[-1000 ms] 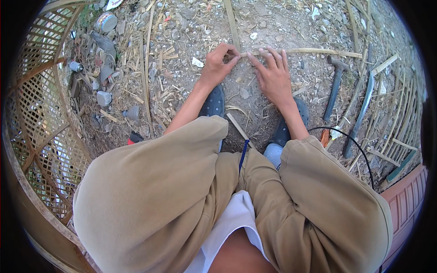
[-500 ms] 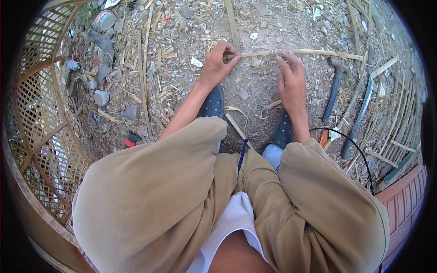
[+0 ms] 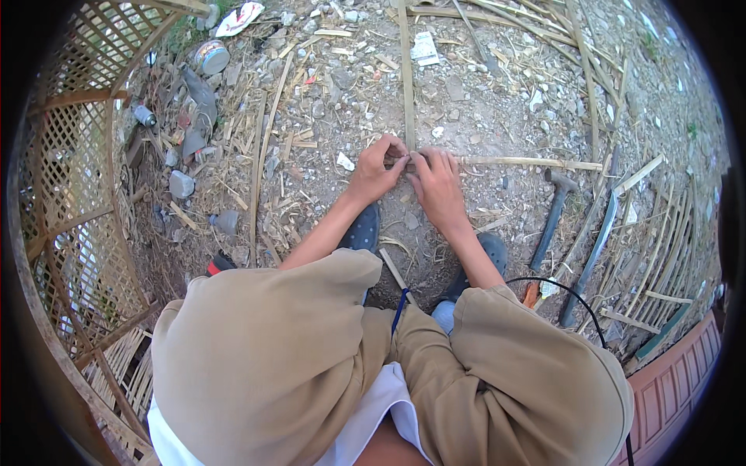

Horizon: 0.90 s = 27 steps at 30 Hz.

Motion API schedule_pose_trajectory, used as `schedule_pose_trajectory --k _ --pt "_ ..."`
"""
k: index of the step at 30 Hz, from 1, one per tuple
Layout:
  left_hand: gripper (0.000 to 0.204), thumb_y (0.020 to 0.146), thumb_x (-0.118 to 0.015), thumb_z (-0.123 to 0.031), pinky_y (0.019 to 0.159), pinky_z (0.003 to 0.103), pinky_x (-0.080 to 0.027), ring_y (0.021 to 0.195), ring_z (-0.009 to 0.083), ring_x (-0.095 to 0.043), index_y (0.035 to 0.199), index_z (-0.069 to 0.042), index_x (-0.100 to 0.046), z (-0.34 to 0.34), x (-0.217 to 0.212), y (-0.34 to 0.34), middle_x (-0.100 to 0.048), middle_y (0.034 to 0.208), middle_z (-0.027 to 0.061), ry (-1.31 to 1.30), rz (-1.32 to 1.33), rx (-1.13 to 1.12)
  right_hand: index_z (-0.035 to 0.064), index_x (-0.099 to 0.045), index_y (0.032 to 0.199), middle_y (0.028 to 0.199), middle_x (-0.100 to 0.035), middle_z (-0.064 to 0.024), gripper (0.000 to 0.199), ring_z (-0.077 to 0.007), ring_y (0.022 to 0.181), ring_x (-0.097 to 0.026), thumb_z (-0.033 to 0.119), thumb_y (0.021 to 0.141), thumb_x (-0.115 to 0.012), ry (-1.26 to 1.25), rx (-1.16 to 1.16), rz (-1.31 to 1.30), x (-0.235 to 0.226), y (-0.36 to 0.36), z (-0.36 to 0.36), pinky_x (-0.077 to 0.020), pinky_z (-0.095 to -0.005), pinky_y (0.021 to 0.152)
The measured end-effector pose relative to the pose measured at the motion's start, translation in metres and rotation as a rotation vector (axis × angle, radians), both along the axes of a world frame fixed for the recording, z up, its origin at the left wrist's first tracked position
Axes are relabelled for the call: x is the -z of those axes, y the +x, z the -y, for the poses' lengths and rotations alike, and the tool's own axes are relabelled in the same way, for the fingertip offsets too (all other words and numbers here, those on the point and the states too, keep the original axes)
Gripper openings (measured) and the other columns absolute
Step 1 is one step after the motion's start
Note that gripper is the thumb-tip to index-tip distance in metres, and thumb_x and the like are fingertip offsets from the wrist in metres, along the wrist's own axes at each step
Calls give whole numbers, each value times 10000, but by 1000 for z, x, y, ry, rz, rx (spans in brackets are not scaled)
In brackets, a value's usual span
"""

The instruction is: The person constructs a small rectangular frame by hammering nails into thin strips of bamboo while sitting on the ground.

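My left hand [image 3: 375,172] is closed in a pinch at the spot where two bamboo strips meet. Right beside it, my right hand [image 3: 440,188] has its thumb and fingers pressed together at the same joint. One strip [image 3: 528,161] runs out to the right from under my right fingers. The other strip [image 3: 407,78] stretches away from me, its near end at my fingertips. Fingers cover the joint itself, so how the strips are fastened there is hidden. Both hands are low over the ground, beyond my dark dotted shoes.
On the right lie a hammer [image 3: 551,221], a long curved blade [image 3: 603,237] and a slatted bamboo frame [image 3: 670,248]. A lattice panel [image 3: 74,175] rises at the left. Stones, wood chips and a round tub [image 3: 211,57] litter the ground. Another strip [image 3: 257,179] lies left of my arm.
My right hand has moved left along the strip to meet my left hand at the joint, its fingers closing. The view has shifted, showing more ground ahead.
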State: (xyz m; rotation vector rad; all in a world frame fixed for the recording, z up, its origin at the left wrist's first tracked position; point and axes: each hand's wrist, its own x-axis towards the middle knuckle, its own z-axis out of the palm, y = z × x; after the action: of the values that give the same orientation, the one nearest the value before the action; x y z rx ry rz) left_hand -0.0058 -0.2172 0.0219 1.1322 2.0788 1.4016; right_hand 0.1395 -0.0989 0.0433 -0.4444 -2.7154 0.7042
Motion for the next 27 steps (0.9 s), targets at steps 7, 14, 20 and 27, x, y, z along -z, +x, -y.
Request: schedule_pose_trajectory --k 7,14,20,27 --pt "265 902 -788 17 851 357 -620 937 248 -791 1100 -15 -616 1 11 -7 -750 958 118 -18 45 -128 38 -671 1285 1229 -649 -120 397 -312 1227 -600 168 922 -767 20 -8 -111 21 0 4 -410 -512 1151" --pt "358 912 -790 55 892 323 -616 991 167 -753 1173 -31 -561 -2 19 -8 -711 1032 76 59 475 -139 42 -678 1166 1151 -661 -108 294 -312 1159 -625 143 905 -769 -34 -7 -167 19 10 4 -426 -504 1114" --pt "289 956 -696 124 857 296 -631 1056 278 -788 1145 -22 -533 -15 0 -11 -630 1026 68 -27 582 -63 67 -678 1100 1142 -674 -95 209 -311 1136 -640 111 908 -750 -48 16 -115 3 21 12 -437 -497 1083" --pt "226 978 -707 83 858 316 -655 1068 324 -793 1117 -8 -554 -4 -33 -40 -623 1035 80 -4 598 -132 80 -691 1078 1131 -680 -92 202 -311 1098 -653 90 887 -755 -70 40 -55 -6 39 2 -449 -485 1040"
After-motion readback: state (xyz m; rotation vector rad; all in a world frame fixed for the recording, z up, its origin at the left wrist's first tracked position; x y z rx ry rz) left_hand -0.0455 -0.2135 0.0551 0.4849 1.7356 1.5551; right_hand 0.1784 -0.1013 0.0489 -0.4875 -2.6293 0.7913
